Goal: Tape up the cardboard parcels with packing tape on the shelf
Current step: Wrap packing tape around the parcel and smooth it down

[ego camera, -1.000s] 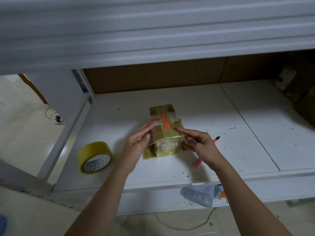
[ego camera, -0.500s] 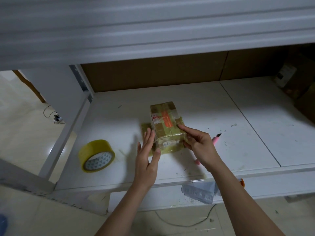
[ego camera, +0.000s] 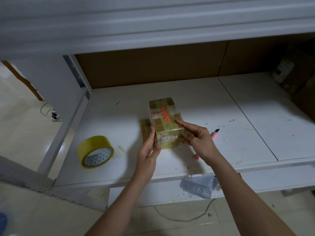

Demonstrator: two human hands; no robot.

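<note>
Parcel (ego camera: 166,123) and tape roll (ego camera: 95,151) on scuffed white shelf (ego camera: 213,103).

Yellowish-brown parcel (ego camera: 165,122) with an orange label stripe, yellow tape roll (ego camera: 95,151) with triangle-patterned core, pink cutter (ego camera: 214,134).

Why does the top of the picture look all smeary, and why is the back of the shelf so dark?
Head view: the white beam overhead is close to the camera and blurred into streaks; the wide lens bends straight edges; the back of the shelf is in shadow under that beam, with cardboard boxes dim at right; the parcel and tape roll are lit and fairly sharp.
</note>
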